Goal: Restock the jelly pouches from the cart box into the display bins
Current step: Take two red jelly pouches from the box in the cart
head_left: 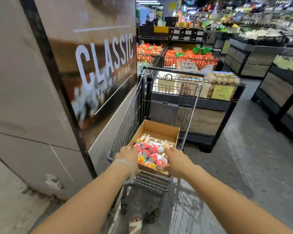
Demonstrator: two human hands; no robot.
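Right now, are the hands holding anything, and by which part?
Both hands reach into the brown cardboard box of pouches; the left hand and right hand touch the pile's sides, but a closed grip cannot be told.

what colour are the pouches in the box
Mostly red and white, with some yellow-orange ones among them: the pouches in the box, seen in the head view.

white "classic" on wall poster (98,65), yellow price card (223,93) blurred, unreadable
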